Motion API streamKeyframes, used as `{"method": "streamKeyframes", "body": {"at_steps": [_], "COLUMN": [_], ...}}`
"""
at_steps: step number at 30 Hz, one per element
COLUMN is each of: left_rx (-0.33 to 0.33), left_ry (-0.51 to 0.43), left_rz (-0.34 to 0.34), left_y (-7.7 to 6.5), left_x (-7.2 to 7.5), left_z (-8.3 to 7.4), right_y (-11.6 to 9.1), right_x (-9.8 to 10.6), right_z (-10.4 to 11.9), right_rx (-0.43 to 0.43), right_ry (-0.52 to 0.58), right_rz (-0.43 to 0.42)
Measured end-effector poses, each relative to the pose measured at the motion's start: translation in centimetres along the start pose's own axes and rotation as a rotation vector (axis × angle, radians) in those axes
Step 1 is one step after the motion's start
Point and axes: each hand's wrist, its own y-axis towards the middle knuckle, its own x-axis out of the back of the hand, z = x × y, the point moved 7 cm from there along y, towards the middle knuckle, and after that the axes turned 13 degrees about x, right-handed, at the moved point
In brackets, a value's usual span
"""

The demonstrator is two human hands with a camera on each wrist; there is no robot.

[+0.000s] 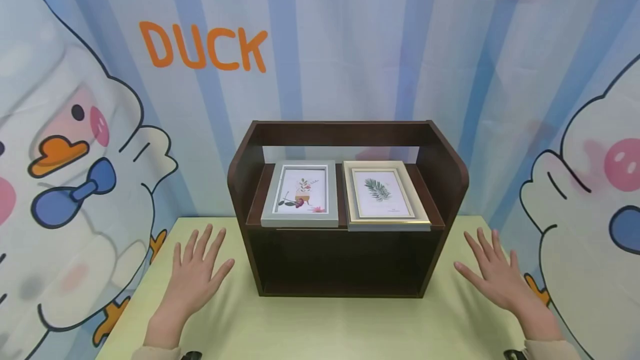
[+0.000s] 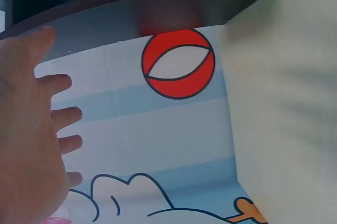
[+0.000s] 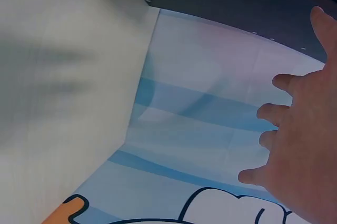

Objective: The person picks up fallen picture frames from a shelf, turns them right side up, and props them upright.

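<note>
Two picture frames lie side by side on the upper shelf of a dark brown wooden rack [image 1: 340, 288]. The left one is a grey frame [image 1: 300, 221] around a flower print; the right one is a cream and gold frame [image 1: 390, 225] around a green leaf print. My left hand [image 1: 194, 276] is held with fingers spread, left of the rack and apart from it. On the other side, my right hand [image 1: 500, 279] is spread likewise, touching nothing. Both wrist views show the left hand [image 2: 31, 129] and right hand [image 3: 305, 129] beside the rack's dark side panels.
The rack stands on a pale yellow table [image 1: 340, 329], its lower compartment dark inside. Behind hangs a light blue striped curtain [image 1: 345, 60] printed with cartoon ducks and the word DUCK. The curtain closes in the table on the left and right.
</note>
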Motion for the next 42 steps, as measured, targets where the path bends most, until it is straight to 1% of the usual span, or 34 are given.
{"method": "streamKeyframes", "body": {"at_steps": [4,7,12,16,19,26,32,38,42], "left_rx": [-0.031,-0.044,-0.058,-0.073,-0.085,-0.123,-0.179,-0.266,-0.328], "left_ry": [-0.01,-0.012,-0.016,-0.016,-0.019,-0.039,-0.09,-0.148,-0.195], "left_rz": [-0.046,-0.063,-0.072,-0.078,-0.08,-0.114,-0.151,-0.241,-0.285], "left_y": [-0.3,-0.4,-0.6,-1.0,-1.3,-1.7,-2.0,-2.1,-2.2], "left_x": [1.1,1.6,2.4,3.2,3.6,4.8,5.8,6.8,7.2], "left_z": [-0.8,-1.3,-2.1,-2.8,-3.4,-4.5,-5.4,-6.4,-7.2], "right_y": [0.1,0.1,0.1,0.0,0.0,-0.2,-0.3,0.1,0.6], "right_x": [0.7,1.3,2.3,3.0,3.5,5.0,5.9,6.6,6.9], "right_z": [0.8,1.6,3.2,4.3,5.1,7.4,9.0,10.3,11.0], "right_rx": [0.017,0.04,0.081,0.093,0.103,0.162,0.205,0.28,0.297], "right_ry": [-0.012,-0.021,0.0,0.015,0.007,0.021,0.032,0.033,0.04], "right_rz": [-0.004,-0.021,-0.049,-0.049,-0.052,-0.108,-0.165,-0.25,-0.289]}}
